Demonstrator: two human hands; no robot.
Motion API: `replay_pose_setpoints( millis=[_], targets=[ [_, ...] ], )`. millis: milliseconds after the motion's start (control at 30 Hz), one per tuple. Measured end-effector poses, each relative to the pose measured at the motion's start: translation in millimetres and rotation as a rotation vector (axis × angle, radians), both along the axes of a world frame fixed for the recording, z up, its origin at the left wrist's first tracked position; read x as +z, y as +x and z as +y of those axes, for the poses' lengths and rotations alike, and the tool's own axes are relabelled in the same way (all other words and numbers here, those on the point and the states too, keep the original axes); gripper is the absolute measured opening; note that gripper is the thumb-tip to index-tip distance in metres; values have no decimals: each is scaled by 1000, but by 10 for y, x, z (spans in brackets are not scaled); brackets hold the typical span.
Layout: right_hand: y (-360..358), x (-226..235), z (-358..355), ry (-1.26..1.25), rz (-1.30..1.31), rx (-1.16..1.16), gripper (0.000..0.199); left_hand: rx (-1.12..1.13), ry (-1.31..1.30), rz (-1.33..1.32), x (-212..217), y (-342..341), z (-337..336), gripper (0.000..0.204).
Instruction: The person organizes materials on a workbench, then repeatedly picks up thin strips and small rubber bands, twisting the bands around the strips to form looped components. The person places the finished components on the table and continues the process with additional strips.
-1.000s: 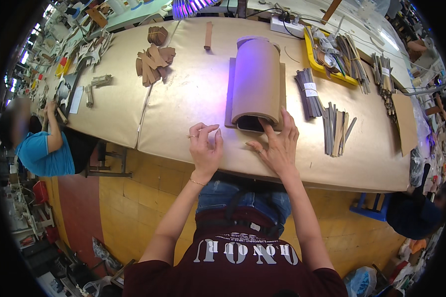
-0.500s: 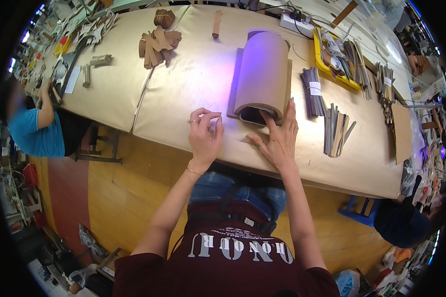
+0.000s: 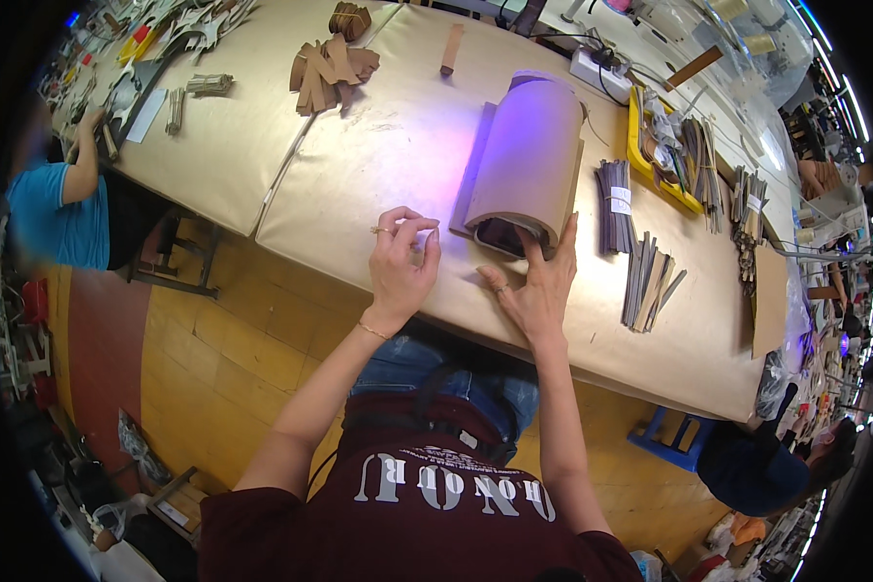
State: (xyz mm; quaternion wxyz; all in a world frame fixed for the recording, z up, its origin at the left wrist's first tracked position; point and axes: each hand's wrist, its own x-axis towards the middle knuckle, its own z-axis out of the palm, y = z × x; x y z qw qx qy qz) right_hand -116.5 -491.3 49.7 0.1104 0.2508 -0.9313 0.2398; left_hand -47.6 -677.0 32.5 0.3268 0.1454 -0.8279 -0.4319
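Observation:
A brown half-round form (image 3: 532,155) with a rounded top stands on a flat board at the middle of the gold table. Its near end shows a dark opening. Against that end is my right hand (image 3: 538,286), fingers spread. One finger dips into the opening, others lie along the right outer edge, and the thumb points left. My left hand (image 3: 403,262) hovers over the table to the left of the form, touching nothing on it. Its fingers curl in, thumb and index tips close together; anything between them is too small to make out.
Right of the form lie a banded bundle of dark strips (image 3: 613,206), loose strips (image 3: 652,283) and a yellow tray (image 3: 638,145) of scraps. Brown leather pieces (image 3: 325,73) lie far left. A power strip (image 3: 601,76) sits behind. A person in blue (image 3: 63,218) works at left.
The whole view has swung slightly, so the table appears shifted and tilted. Both hands keep nearly the same pose; the right stays at the form's opening.

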Motion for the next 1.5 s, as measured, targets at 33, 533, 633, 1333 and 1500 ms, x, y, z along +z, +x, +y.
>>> replay_pose_setpoints(
  millis=[33,533,633,1333,1500],
  targets=[
    [2,-5,10,-10,35,4,74,-1,-2,2,-1,0,-2,12],
    [15,-35,-34,102,6,-50,86,-23,-36,-26,-21,-10,-9,13],
    [21,-19,-27,64,7,-37,82,-21,-44,-22,-28,-13,-6,12],
    [13,-38,-28,67,50,-33,81,-37,-24,-40,5,-22,-3,13],
    [15,-40,-30,46,46,-31,80,-39,-14,-36,-3,-20,-5,12]
  ],
)
